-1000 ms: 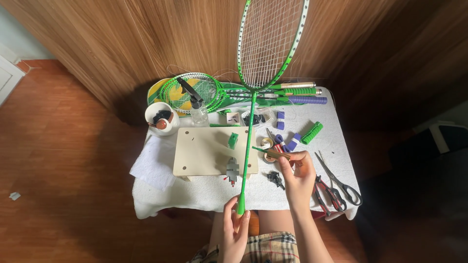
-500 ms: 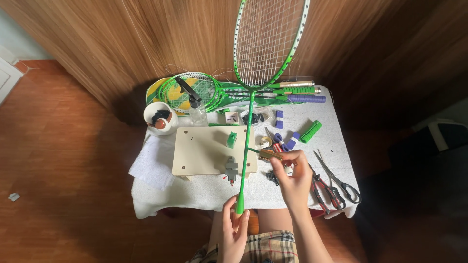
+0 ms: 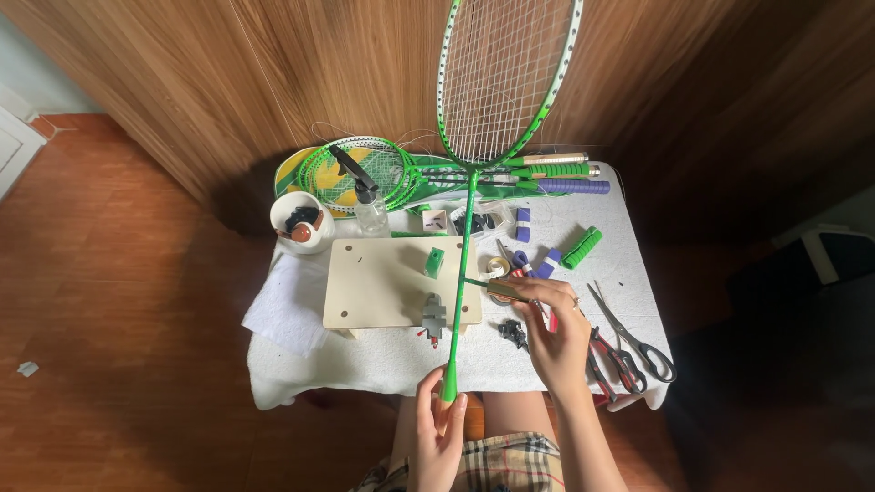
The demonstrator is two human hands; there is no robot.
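Change: the right hand (image 3: 556, 333) has drawn slightly back toward the body since the earlier frames, its thin tool (image 3: 497, 289) now pointing at the racket shaft; the left hand has stayed on the shaft's end.
White cup (image 3: 299, 221): at the table's far left corner, dark bits inside, out of the way.
Cream board (image 3: 387, 282): flat on the white cloth (image 3: 292, 310); a small clamp (image 3: 434, 315) at its near edge sits just beside the shaft, seemingly to steady it.
Left hand (image 3: 439, 428): clenched round the bare butt end, holding the racket upright.
Green racket (image 3: 474, 228): rises from the lap over the table, its strung head against the wood wall.
Right hand: pinching the tool, tip at the shaft.
Spare rackets (image 3: 392, 173): stacked at the back edge.
Scissors (image 3: 633, 333): at the right edge, within reach.
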